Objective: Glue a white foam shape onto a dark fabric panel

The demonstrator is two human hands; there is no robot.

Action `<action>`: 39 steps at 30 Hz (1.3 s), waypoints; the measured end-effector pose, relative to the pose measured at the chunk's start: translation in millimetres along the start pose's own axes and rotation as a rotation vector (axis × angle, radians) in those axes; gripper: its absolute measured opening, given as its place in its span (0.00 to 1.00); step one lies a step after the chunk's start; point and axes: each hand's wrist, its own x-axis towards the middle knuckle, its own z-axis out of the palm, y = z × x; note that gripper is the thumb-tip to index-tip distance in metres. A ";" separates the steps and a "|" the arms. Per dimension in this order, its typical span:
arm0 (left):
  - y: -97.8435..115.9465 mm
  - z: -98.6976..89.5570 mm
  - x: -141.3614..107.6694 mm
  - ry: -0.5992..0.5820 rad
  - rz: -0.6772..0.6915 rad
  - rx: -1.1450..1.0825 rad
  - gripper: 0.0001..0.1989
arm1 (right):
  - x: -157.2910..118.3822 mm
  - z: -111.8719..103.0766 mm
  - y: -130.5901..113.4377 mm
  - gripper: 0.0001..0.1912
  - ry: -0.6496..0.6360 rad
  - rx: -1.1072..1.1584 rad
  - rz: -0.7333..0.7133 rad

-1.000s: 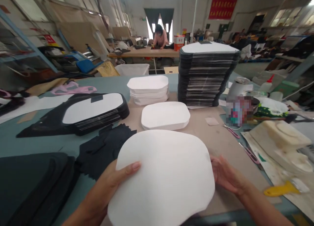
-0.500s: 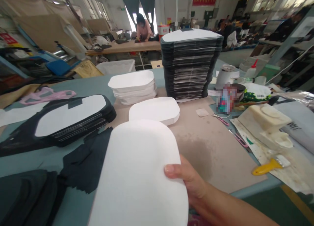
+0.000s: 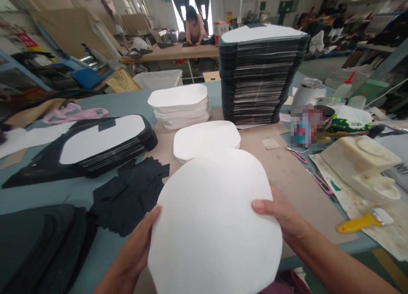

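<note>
White rounded-corner sheets (image 3: 216, 226) are held up in front of me, apparently two overlapping at an angle. My right hand (image 3: 282, 211) grips their right edge, thumb on top and fingers hidden beneath. At the left edge, my left hand (image 3: 142, 238) closes on the sheets, its thumb along the rim and the other fingers mostly out of sight. Just beyond lies a low pile of white sheets (image 3: 207, 139), partly covered by the held ones. Behind it stands a higher white pile (image 3: 180, 100).
A tall stack of black-edged white panels (image 3: 261, 79) stands at the back. To the left are a lower panel stack (image 3: 105, 137), black fabric pieces (image 3: 130, 196) and dark sheets (image 3: 38, 243). A yellow-handled brush (image 3: 360, 222), pink cutter (image 3: 323, 185) and plastic container (image 3: 360, 162) lie right. A person (image 3: 195, 28) works beyond.
My left hand has come into view and taken the left edge of the white sheets. The sheets have shifted right and now show a fanned, overlapping outline. The view has turned slightly left and down.
</note>
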 end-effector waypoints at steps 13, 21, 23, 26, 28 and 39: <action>-41.0 12.6 9.4 -0.006 0.369 -0.042 0.40 | -31.9 -99.3 27.0 0.35 0.545 -0.857 -0.110; -58.4 12.9 -1.9 -0.098 0.410 0.023 0.43 | -35.6 -101.7 50.9 0.41 0.691 -0.912 -0.089; -59.2 12.5 -3.6 -0.091 0.460 0.047 0.43 | -38.2 -106.5 53.1 0.39 0.662 -0.935 -0.124; -61.4 13.9 -4.4 -0.064 0.503 0.090 0.40 | -40.5 -110.8 56.8 0.33 0.618 -0.987 -0.186; -61.2 14.3 -4.1 -0.045 0.527 0.126 0.36 | -40.2 -110.7 58.0 0.29 0.599 -1.025 -0.213; -0.4 22.5 39.5 0.009 0.170 0.123 0.30 | 17.6 -85.4 -5.0 0.33 0.580 -0.887 0.128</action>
